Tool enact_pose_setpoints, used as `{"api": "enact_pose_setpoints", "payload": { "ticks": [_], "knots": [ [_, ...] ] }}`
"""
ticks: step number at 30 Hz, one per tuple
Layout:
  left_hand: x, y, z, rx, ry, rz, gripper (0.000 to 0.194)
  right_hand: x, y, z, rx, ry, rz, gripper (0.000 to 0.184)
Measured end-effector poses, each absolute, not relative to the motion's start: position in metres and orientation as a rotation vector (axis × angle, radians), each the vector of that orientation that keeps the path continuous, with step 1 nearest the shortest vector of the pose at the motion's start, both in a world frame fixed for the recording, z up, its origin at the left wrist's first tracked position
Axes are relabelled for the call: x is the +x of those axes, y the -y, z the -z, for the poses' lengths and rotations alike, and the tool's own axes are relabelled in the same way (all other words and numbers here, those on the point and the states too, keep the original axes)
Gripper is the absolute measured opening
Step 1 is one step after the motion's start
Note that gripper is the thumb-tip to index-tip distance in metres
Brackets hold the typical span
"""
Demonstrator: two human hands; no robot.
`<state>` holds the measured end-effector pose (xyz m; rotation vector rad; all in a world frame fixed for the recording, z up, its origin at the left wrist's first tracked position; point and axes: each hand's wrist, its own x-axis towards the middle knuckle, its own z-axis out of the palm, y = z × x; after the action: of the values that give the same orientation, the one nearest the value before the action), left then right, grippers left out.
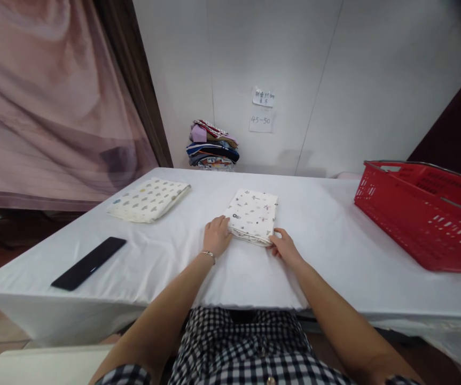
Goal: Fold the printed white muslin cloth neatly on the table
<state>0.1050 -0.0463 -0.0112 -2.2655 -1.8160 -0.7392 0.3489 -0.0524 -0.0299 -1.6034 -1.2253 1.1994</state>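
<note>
A folded white cloth [254, 213] with a small scattered print lies in the middle of the table, its layered edge facing me. At its near left corner, my left hand [217, 236] is closed on the edge, the fingertips partly hidden by the fabric. My right hand [285, 248] pinches the near right corner between thumb and fingers. Further left lies another folded cream cloth [150, 199] with a grey cloud-like print, touched by neither hand.
A flat black object [90, 263] rests on the white-covered table [162, 272] at the left. A red plastic basket [418, 219] stands at the right. Behind the far edge is a stack of folded fabrics [213, 147] against the wall, near two paper notes [261, 121].
</note>
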Motion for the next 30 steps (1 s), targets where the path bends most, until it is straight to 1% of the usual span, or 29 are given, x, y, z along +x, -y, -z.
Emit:
{"api": "enact_pose_setpoints", "payload": {
  "ticks": [3, 6, 12, 15, 19, 27, 30],
  "knots": [
    [0.126, 0.049, 0.010, -2.400, 1.566, 0.648, 0.040, 0.349, 0.052, 0.030, -1.592, 1.219, -1.215, 0.047],
    [0.146, 0.049, 0.008, -2.493, 1.427, 0.589, 0.035, 0.349, 0.052, 0.030, -1.594, 1.225, -1.196, 0.047],
    [0.171, 0.046, 0.009, -2.569, 1.304, 0.531, 0.025, 0.348, 0.052, 0.032, -1.594, 1.216, -1.184, 0.047],
    [0.174, 0.043, 0.012, -2.552, 1.357, 0.500, 0.022, 0.348, 0.051, 0.032, -1.590, 1.228, -1.176, 0.046],
    [0.175, 0.040, 0.016, -2.509, 1.437, 0.491, 0.024, 0.348, 0.051, 0.031, -1.609, 1.235, -1.167, 0.046],
    [0.173, 0.044, 0.012, -2.618, 1.268, 0.530, 0.036, 0.347, 0.054, 0.030, -1.595, 1.245, -1.136, 0.042],
    [0.173, 0.043, 0.011, -2.635, 1.291, 0.544, 0.036, 0.347, 0.054, 0.030, -1.600, 1.258, -1.129, 0.042]
  ]
}}
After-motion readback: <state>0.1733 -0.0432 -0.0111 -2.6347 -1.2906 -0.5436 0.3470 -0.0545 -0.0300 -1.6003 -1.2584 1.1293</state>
